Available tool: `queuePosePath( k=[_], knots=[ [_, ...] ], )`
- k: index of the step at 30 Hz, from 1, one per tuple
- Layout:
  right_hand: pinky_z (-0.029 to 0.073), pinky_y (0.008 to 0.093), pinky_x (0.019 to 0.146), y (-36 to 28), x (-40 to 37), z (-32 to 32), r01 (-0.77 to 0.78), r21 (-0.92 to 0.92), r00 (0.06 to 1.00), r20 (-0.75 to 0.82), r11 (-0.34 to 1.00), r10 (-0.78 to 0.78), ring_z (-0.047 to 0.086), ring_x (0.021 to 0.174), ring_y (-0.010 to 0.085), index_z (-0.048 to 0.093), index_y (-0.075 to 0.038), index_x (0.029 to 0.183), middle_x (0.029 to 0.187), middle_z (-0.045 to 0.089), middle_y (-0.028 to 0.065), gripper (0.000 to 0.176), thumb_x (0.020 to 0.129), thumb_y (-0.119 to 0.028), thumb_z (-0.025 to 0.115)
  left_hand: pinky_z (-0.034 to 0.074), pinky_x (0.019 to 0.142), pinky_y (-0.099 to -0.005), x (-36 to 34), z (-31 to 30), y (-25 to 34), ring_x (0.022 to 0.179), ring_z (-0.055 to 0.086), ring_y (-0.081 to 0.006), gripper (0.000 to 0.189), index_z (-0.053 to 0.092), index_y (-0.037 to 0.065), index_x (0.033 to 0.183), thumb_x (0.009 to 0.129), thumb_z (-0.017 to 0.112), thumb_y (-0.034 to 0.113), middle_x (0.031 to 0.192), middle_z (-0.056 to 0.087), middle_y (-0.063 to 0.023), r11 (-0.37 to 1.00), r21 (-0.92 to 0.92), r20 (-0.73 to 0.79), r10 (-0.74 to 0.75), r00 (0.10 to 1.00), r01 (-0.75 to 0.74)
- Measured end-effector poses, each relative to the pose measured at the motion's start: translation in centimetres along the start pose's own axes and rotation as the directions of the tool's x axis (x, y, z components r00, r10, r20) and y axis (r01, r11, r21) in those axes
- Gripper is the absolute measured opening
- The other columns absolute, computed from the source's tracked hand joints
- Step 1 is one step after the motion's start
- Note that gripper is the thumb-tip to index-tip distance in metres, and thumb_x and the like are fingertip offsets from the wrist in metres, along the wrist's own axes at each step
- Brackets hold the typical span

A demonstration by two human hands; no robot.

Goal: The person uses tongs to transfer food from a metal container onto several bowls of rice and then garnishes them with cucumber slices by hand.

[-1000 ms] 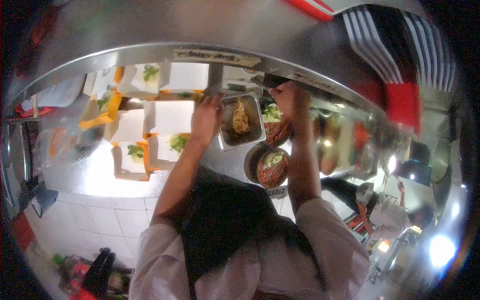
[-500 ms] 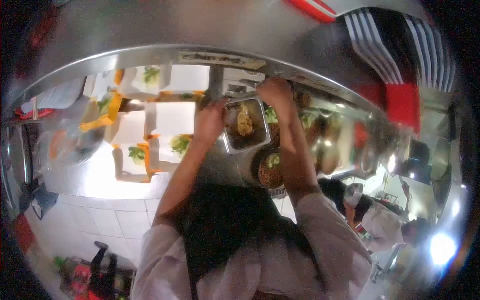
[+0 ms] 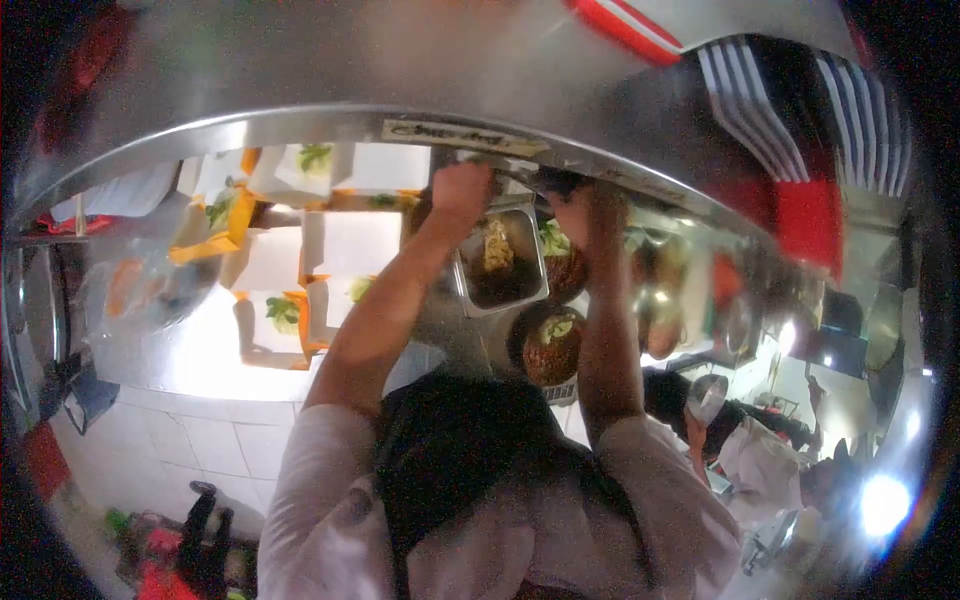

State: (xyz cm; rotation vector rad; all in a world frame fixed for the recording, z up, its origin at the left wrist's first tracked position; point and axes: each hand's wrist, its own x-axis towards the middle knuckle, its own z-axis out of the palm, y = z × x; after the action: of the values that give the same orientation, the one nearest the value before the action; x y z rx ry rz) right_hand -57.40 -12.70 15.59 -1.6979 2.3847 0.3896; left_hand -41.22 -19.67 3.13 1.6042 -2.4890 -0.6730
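Note:
A metal pan (image 3: 502, 285) with a pale yellowish piece of food (image 3: 497, 247) in it stands on the counter between my forearms. Just beyond the pan's upper left corner, my left hand (image 3: 464, 190) is closed in a fist-like shape; what it holds is too small to make out. My right hand (image 3: 575, 210) is past the pan's upper right corner, beside a dark object, with its fingers blurred. Brown round items topped with green sit near my right forearm, one of them (image 3: 551, 352) in a dark bowl.
Open white boxes with orange edges (image 3: 262, 255), several holding greens, cover the counter at left. A metal shelf edge (image 3: 300, 117) runs across above my hands. Trays of food (image 3: 665, 290) stand at right. Another person in white (image 3: 765, 462) is at lower right.
My left hand has moved right and up, from beside the pan to beyond its upper left corner. My right hand has shifted slightly right and down. The whole view has shifted a little.

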Motion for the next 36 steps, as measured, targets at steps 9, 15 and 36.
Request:
queuePosePath(
  k=[9,15,36],
  knots=[
    [0.036,0.0472,0.114,6.3,-1.0,6.5,0.398,-0.124,0.843,-0.34,0.909,-0.416,0.051,0.127,0.0354,0.056,-0.013,0.138,0.138,0.056,0.0145,0.044,0.095,-0.009,0.056,0.059,0.073,-0.0409,4.0,5.1,2.4,0.085,0.073,-0.0271,0.019,0.074,0.005,0.098,0.089,0.065,0.02,0.094,0.074,-0.012,0.939,-0.294,-0.142,0.141,0.98,-0.178],
    [0.039,0.0461,0.109,2.8,-6.7,3.7,0.325,0.261,0.936,-0.226,0.909,-0.27,0.054,0.12,0.0341,0.059,-0.012,0.133,0.132,0.059,0.0134,0.039,0.094,-0.014,0.058,0.058,0.066,-0.0433,6.2,7.4,2.3,0.078,0.073,-0.0291,0.018,0.075,0.006,0.091,0.083,0.067,0.019,0.087,0.074,-0.011,0.952,-0.199,-0.213,0.188,0.959,-0.231],
    [0.05,0.0423,0.091,6.1,-13.2,5.2,0.297,0.416,0.955,-0.131,0.86,-0.266,0.065,0.096,0.0296,0.069,-0.012,0.113,0.109,0.069,0.0095,0.028,0.092,-0.029,0.065,0.059,0.076,-0.0438,5.0,6.4,2.4,0.087,0.072,-0.0333,0.022,0.075,0.016,0.103,0.086,0.062,0.02,0.094,0.074,-0.0121,0.945,-0.3,-0.215,0.069,0.974,-0.133]
  ],
)
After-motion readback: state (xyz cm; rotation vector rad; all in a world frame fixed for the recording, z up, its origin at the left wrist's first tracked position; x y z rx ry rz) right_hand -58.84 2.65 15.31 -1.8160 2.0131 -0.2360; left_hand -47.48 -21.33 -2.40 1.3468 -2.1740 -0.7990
